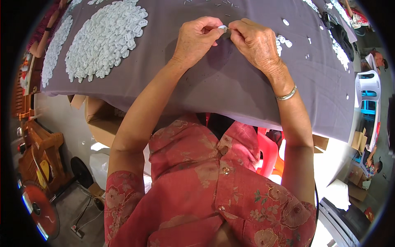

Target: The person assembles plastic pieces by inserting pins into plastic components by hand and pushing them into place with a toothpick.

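Observation:
Above the far middle of the cloth-covered table, my left hand is closed, pinching a small white plastic piece between thumb and fingertips. Right beside it, my right hand is closed too, its thumb and forefinger pressed together against the piece's right side. Something thin seems to sit in that pinch, too small to make out. Several loose white plastic pieces lie just right of my right hand, partly hidden by it. Short thin metal pins are scattered on the cloth beyond both hands.
A large heap of white plastic pieces covers the table's left side; more pieces lie along the right edge. The grey-purple cloth hangs over the near edge. Another person's arm reaches in at far left. An open cardboard box stands below.

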Demonstrator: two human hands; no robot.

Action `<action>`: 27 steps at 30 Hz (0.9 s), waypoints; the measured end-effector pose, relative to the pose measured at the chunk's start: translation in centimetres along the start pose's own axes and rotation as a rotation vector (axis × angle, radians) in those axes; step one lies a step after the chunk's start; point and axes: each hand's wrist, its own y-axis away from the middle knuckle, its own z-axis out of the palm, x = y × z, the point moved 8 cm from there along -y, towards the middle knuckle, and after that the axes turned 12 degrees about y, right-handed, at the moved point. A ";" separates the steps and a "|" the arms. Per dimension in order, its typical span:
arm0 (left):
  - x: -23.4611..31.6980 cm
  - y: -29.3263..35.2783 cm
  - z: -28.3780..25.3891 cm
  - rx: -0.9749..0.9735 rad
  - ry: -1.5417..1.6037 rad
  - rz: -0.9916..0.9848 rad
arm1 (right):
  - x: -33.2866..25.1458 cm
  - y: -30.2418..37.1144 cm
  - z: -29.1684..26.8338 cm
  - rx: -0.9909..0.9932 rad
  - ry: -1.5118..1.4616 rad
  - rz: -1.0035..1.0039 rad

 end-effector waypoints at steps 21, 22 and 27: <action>0.0 0.1 0.1 0.015 -0.046 0.037 | -1.7 -0.3 -0.1 -0.133 0.063 -0.051; 0.0 0.1 0.1 0.015 -0.045 0.035 | -1.9 -0.3 -0.3 -0.129 0.047 -0.070; -0.2 -0.1 0.0 0.008 -0.076 0.079 | -2.0 -0.5 -0.3 -0.123 0.022 -0.063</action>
